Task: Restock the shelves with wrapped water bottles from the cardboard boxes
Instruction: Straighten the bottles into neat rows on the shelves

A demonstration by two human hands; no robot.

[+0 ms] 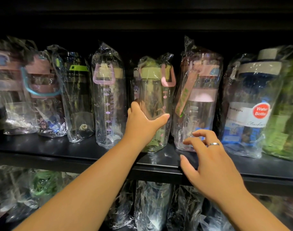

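Left hand (pixel 143 121) grips wrapped clear bottle with green lid (pixel 155 104) on black shelf (pixel 92 152); right hand (pixel 209 160) hovers, fingers spread loosely.

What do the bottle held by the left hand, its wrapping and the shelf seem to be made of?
The bottle: likely clear hard plastic; you see through its wall. The wrapping: thin glossy plastic film, creased, with glints. The shelf: smooth black board with faint reflections; painted metal or laminate, cannot tell.

a clear wrapped water bottle (pixel 155 104) with a green lid and pink loop is standing upright on the black shelf (pixel 42 145), the left hand (pixel 142 124) gripping its middle; neighbouring bottles (pixel 109 97) are standing at its 3 and 9 o'clock.
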